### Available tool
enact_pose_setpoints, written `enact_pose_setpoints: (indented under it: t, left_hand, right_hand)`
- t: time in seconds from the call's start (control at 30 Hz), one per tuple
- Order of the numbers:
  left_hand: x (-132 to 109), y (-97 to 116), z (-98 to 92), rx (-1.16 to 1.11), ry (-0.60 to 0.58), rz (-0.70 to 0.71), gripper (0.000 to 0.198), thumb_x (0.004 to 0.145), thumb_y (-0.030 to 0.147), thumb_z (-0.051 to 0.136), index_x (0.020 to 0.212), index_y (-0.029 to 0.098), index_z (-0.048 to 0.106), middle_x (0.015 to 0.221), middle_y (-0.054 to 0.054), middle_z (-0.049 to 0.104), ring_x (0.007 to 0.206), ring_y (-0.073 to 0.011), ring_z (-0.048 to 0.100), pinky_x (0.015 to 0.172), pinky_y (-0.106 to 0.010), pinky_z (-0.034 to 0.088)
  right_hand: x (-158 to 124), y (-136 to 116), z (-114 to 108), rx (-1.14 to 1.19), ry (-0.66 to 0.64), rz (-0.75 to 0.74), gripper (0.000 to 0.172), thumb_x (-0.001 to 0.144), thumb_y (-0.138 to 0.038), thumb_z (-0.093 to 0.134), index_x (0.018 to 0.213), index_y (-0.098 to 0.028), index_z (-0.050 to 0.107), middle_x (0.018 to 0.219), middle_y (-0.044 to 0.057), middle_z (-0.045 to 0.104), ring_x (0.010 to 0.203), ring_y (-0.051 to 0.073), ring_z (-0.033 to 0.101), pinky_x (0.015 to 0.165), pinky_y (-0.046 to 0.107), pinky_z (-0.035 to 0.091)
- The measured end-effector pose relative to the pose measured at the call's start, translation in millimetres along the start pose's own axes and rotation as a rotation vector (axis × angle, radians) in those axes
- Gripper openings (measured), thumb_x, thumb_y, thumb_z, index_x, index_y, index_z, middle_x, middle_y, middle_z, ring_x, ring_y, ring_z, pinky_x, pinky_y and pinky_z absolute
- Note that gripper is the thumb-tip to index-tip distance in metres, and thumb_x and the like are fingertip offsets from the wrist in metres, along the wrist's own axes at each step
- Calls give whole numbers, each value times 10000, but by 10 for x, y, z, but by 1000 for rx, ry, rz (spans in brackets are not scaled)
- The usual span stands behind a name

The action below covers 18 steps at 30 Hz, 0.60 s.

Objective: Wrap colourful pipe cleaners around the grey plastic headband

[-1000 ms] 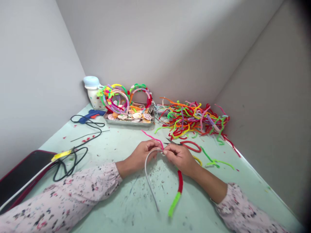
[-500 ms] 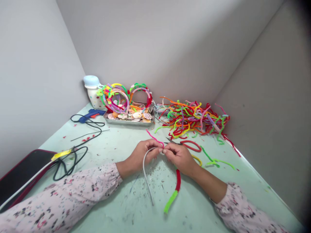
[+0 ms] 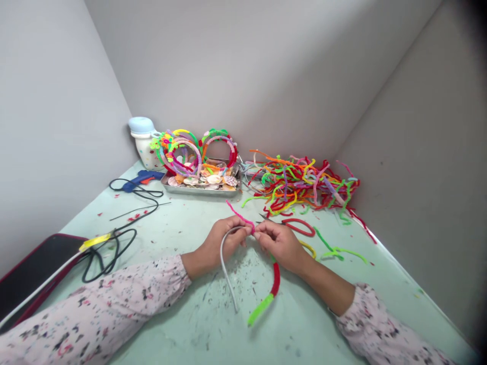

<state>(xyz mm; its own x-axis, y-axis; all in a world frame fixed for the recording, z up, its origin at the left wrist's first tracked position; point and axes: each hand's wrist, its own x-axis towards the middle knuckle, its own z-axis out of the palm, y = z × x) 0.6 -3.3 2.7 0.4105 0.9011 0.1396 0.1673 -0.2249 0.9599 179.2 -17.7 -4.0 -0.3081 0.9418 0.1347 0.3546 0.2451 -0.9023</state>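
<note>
A headband (image 3: 225, 274) is held by both hands, its curve up and its two ends hanging toward me. The left half is bare and grey; the right half is wound in red and bright green fuzzy wire. A pink pipe cleaner (image 3: 239, 214) wraps the band near its top, with a loose tail pointing up and left. My left hand (image 3: 222, 241) is closed, pinching the bare band beside the pink turns. Closed too, my right hand (image 3: 281, 246) pinches the band at the pink winding. Its fingers hide part of the wrapped side.
Red-handled scissors (image 3: 299, 226) lie just beyond my right hand. Behind are a heap of pipe cleaners (image 3: 304, 185) and a metal tray (image 3: 201, 190) of shells with finished headbands. At left are a blue glue gun (image 3: 139, 178), black cable, a phone-like dark slab (image 3: 41, 266) and a lidded cup (image 3: 146, 144).
The headband has shifted slightly left and up, its wrapped end swinging left. More pink shows around the band between my fingertips, and the pink tail has moved a little left and up.
</note>
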Motion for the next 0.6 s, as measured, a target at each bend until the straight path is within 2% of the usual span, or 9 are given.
enact_pose_setpoints:
  t: [0.27,0.6]
  left_hand:
    - [-1,-13,-1,-6,-23,26,183,821,278,528,841,124,624,578,8,580,538,-99,524,520,-192,390]
    - [-1,-29,4,-47,-25,2,197,815,281,538,938,131,571,722,-4,575,580,-85,513,535,-188,409]
  right_hand:
    - [12,-17,-13,146,-58,69,193,825,-314,512,701,-173,560,511,-39,505,451,92,439,467,212,354]
    - [29,2,-6,246,-26,93,157,809,-268,513,683,-175,525,473,-56,477,419,88,426,456,214,357]
